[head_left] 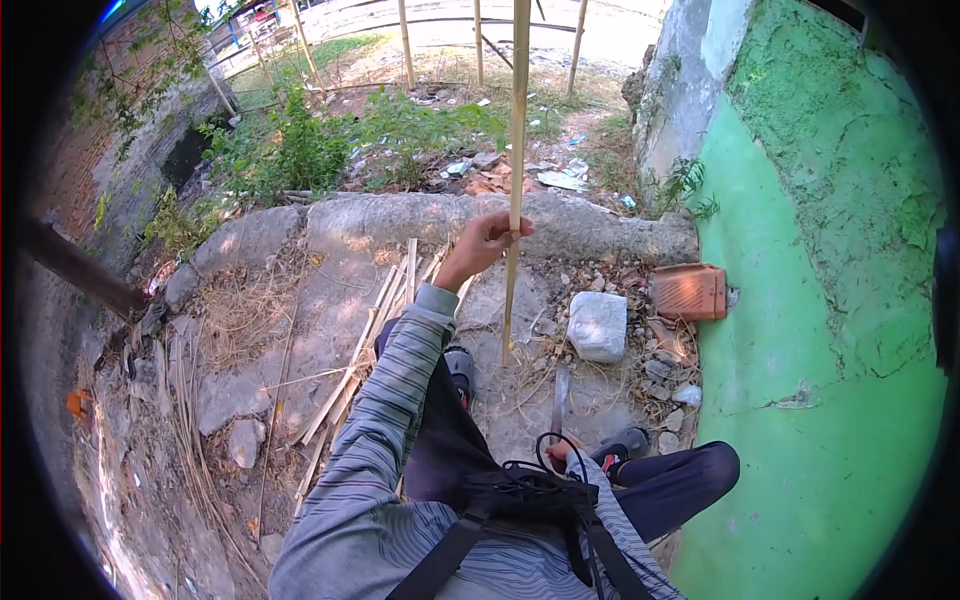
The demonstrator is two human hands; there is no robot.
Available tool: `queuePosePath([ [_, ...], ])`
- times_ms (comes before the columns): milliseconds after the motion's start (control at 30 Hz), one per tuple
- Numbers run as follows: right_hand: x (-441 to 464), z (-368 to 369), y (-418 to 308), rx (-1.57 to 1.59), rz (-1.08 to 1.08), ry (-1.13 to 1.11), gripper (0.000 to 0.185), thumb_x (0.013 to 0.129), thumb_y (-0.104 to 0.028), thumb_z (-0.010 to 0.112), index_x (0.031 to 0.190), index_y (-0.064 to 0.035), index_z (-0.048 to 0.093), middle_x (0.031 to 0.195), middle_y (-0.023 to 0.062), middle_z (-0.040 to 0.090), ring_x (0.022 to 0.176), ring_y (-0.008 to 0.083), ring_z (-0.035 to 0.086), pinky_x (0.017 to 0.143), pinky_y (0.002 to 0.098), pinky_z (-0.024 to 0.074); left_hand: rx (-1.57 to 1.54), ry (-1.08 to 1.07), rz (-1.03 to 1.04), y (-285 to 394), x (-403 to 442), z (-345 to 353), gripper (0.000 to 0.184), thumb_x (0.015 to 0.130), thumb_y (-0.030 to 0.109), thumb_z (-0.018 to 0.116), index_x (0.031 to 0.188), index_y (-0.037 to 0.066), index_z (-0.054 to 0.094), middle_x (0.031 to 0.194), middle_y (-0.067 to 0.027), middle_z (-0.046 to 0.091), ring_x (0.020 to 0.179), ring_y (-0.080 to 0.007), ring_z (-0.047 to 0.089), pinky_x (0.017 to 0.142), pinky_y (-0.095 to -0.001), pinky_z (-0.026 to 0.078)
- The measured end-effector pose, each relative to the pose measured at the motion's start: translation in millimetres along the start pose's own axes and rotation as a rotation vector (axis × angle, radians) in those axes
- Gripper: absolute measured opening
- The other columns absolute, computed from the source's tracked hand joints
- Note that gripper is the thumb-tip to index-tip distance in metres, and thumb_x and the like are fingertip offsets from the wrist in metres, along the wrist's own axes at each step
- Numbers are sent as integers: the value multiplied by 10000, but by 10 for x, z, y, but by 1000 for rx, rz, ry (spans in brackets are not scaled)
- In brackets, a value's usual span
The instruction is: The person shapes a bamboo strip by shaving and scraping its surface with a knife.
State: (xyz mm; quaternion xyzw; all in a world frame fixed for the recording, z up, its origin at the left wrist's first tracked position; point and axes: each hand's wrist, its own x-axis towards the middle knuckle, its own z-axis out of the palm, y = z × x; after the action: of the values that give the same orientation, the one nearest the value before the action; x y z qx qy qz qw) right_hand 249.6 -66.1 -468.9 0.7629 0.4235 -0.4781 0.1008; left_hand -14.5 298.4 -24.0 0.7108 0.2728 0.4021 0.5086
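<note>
Holding strip (519,120) near white block (598,327)

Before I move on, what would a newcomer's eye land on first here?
Probably the bright green, rough-patched wall down the right side. Next, the long, pale wooden strip held upright near the middle by the left hand. Then the chunky whitish block on the ground, just left of the ribbed orange brick beside the wall.
</note>
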Motion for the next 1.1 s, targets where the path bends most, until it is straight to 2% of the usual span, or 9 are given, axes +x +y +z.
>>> queuePosePath([
  [100,-39,-27,-22,32,-4,-26,466,776,-420,811,1042,-37,791,1072,182,761,1019,328,732,897,411,558,-72,72,-38,63,-26,60,156,950,13,705,1104,-6,717,1043,-69,763,972,-137,716,862,-280,566],
  [233,-68,-31,-36,31,-4,-3,413,789,-394,808,1015,-48,798,1037,155,772,996,310,740,890,400,560,-62,34,-90,40,-23,23,205,890,48,792,1075,-2,719,932,-40,763,860,-119,722,777,-264,571],
  [300,-81,-40,-46,47,-12,0,404,790,-394,809,1005,-53,801,1021,153,774,990,307,742,888,397,561,103,76,-99,34,-13,25,219,854,99,841,1021,10,730,878,-18,759,808,-109,718,735,-266,567],
  [433,-30,-17,-40,21,-21,-8,363,791,-386,810,956,-63,808,961,136,779,942,292,750,863,388,564,206,102,-107,98,-17,59,214,879,134,827,1032,10,744,914,-37,765,867,-115,723,766,-279,572],
  [533,41,-4,9,132,-52,-80,339,788,-382,807,915,-67,807,928,119,781,896,272,754,830,383,566,70,162,-98,23,4,75,224,920,150,786,1093,12,751,971,-69,775,938,-140,732,819,-294,584],
  [600,90,24,45,113,-94,-67,316,785,-373,802,878,-71,805,902,106,782,861,257,755,804,379,565,-5,114,-83,-84,42,46,258,959,134,734,1189,16,731,1026,-99,777,1003,-174,736,870,-311,591],
  [800,661,420,407,147,-37,-93,322,785,-383,800,903,-83,802,924,120,776,888,275,749,812,393,563,-58,111,-112,-152,93,15,267,982,53,672,1246,22,693,1037,-126,773,1010,-190,737,893,-324,589],
  [1033,327,162,191,178,-15,-72,357,796,-360,810,968,-47,789,958,127,776,916,284,748,837,394,558,-32,188,-43,-259,149,9,117,972,8,654,1083,-17,685,974,-109,768,925,-184,740,837,-326,598],
  [1100,274,164,142,128,-19,-74,353,803,-353,806,980,-48,790,953,126,777,918,278,749,834,395,559,144,294,-37,-277,172,-9,72,958,-10,648,1027,-27,662,941,-106,761,888,-184,743,791,-326,606],
])
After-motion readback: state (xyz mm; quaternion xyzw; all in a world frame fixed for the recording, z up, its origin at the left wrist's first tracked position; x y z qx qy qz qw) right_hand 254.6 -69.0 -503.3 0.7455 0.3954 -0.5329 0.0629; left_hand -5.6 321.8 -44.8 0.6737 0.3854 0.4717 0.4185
